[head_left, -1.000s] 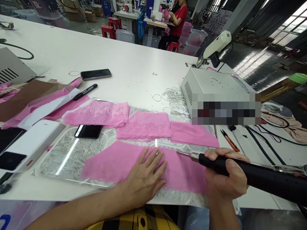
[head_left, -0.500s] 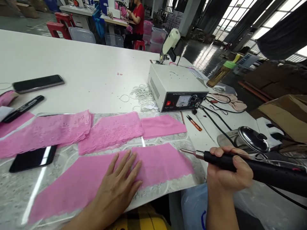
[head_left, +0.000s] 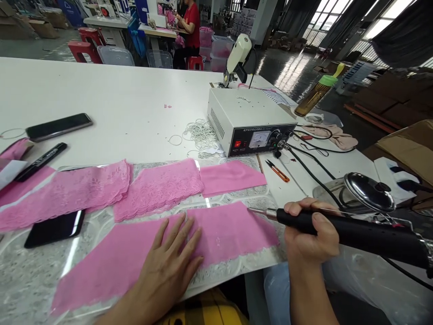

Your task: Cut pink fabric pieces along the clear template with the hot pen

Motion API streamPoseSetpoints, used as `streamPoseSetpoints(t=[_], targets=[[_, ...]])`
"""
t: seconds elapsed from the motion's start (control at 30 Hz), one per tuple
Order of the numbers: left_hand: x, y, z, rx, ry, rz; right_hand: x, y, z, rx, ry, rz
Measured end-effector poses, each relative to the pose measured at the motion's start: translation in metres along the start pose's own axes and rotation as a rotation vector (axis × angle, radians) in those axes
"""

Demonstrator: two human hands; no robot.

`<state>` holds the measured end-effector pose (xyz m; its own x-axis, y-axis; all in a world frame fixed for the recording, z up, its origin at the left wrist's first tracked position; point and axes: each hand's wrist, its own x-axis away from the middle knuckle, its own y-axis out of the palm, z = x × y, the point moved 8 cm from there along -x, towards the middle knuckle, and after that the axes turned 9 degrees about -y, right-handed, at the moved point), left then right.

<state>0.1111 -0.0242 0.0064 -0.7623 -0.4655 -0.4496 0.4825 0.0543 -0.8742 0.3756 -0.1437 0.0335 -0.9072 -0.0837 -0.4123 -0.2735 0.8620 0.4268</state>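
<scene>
My left hand [head_left: 172, 259] lies flat with its fingers spread on a long pink fabric piece [head_left: 111, 257], where it meets another pink piece [head_left: 226, 232] on the right. In my closed right hand [head_left: 313, 234] is a black handheld ultrasonic welder [head_left: 365, 237], pointing left. Its slim metal tip [head_left: 259, 211] is at the slanted upper right edge of the right-hand piece; whether it touches the cloth I cannot tell. Behind lie a stack of pink lace pieces [head_left: 158, 187], a plain pink piece [head_left: 233, 177] and more lace [head_left: 84, 187] at the left.
A control box [head_left: 252, 119] with a dial stands behind, cables running right from it. Orange thread snips [head_left: 278, 170], a lidded pot [head_left: 367, 194], white elastic loops [head_left: 199, 135], a marker [head_left: 42, 161] and two phones [head_left: 59, 126] lie around. A person in red [head_left: 192, 27] sits far back.
The welder's tip has shifted left, from just off the fabric's slanted right edge to that edge. My left hand stays flat in the same spot on the cloth. The view has tilted slightly.
</scene>
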Motion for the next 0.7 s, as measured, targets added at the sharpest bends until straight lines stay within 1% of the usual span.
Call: streamPoseSetpoints(t=[0.17, 0.27, 0.47, 0.57, 0.7], targets=[[0.001, 0.002, -0.001, -0.003, -0.009, -0.013, 0.000, -0.002, -0.002, -0.006, -0.001, 0.026], [0.002, 0.002, -0.001, 0.005, -0.014, -0.001, 0.000, -0.001, -0.002, -0.004, 0.000, 0.004], [0.001, 0.002, -0.001, 0.024, -0.022, 0.023, -0.003, 0.004, -0.006, -0.009, -0.050, -0.036], [0.001, 0.002, -0.002, 0.024, -0.028, 0.022, -0.006, -0.003, -0.011, -0.008, -0.058, -0.016], [0.001, 0.003, -0.001, 0.026, -0.031, 0.015, -0.007, -0.020, -0.021, 0.028, -0.079, 0.032]])
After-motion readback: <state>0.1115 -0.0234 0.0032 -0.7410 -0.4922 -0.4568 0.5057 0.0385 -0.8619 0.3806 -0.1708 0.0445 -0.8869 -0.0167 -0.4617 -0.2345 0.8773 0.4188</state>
